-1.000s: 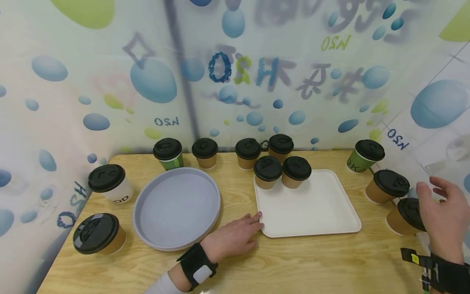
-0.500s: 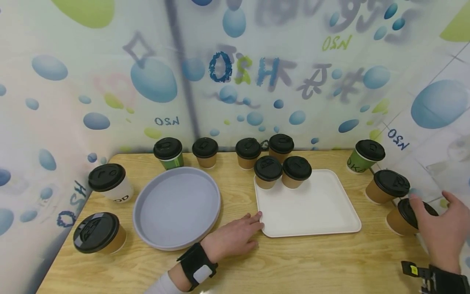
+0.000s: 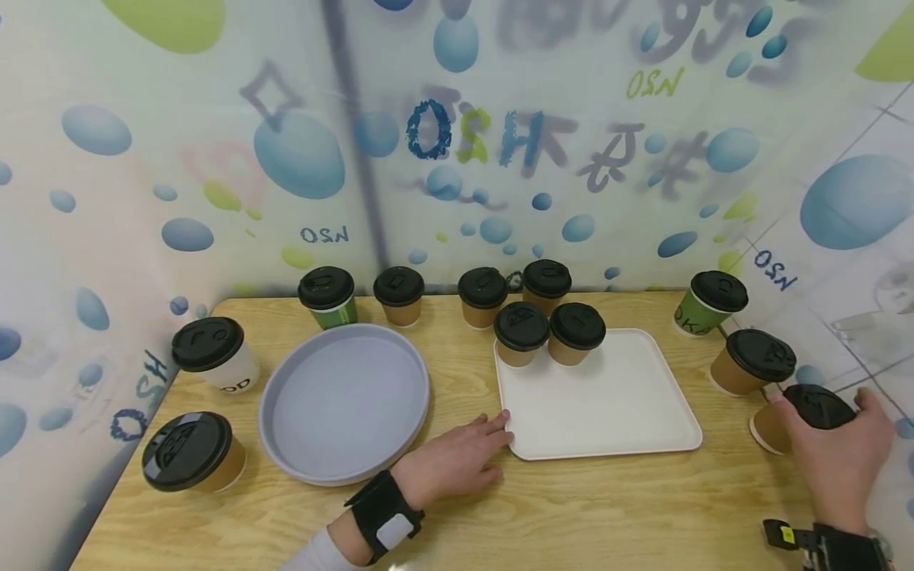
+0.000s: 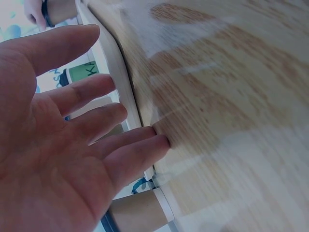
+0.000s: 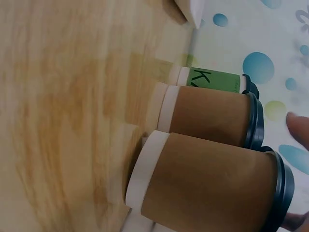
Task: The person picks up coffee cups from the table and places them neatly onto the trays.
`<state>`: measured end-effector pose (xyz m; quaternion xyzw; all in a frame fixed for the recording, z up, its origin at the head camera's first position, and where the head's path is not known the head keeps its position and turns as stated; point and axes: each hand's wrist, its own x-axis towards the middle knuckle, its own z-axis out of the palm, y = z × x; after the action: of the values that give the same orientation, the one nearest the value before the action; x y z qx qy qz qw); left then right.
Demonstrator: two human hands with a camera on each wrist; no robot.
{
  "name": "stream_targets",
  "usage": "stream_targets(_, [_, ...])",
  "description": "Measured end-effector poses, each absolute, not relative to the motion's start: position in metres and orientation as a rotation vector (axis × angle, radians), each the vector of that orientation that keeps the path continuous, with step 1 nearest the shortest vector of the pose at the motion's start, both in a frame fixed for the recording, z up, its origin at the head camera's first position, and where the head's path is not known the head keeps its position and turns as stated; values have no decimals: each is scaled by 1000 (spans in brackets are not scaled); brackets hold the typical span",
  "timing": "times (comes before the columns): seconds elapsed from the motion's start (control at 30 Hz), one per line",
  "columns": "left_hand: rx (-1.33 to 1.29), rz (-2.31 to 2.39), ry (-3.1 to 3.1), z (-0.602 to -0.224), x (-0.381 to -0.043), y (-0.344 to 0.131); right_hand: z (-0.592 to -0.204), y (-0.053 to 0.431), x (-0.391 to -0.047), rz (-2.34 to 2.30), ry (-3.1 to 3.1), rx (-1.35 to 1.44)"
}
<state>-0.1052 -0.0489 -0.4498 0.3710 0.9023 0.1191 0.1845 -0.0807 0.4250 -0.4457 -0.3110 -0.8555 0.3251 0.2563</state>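
My left hand (image 3: 453,460) lies with its fingers stretched out, fingertips at the left edge of the white tray (image 3: 607,412). On the far left of that tray stand two small brown cups with black lids, a left cup (image 3: 521,336) and a right cup (image 3: 577,336). My right hand (image 3: 835,464) is at the nearest brown paper cup (image 3: 771,429) on the right, thumb and fingers spread to either side of its black lid. In the right wrist view, a gap shows between the thumb (image 5: 300,129) and that large cup (image 5: 207,186).
Behind the nearest right cup stand another brown cup (image 3: 739,373) and a green cup (image 3: 700,313). A round grey-blue tray (image 3: 343,404) lies left, with a white cup (image 3: 232,369) and a brown cup (image 3: 224,468) beside it. Several lidded cups line the back edge.
My right hand has come down and left from beside the nearest right cup to around its lid. The left hand, trays and cups stay put.
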Motion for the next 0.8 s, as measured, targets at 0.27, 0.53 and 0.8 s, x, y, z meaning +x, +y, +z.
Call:
stream_targets(0.27, [1050,334,2554,-450,-105,-49,-445,421,-84,698,-2500,-793])
stream_targets(0.53, [1054,333,2551,-451,-105,-49,-451,421,-81,744,-2484,-800])
stream_targets(0.8, [1028,345,2538,-451,-105,-49,-457,423,-82,861,-2461,-851])
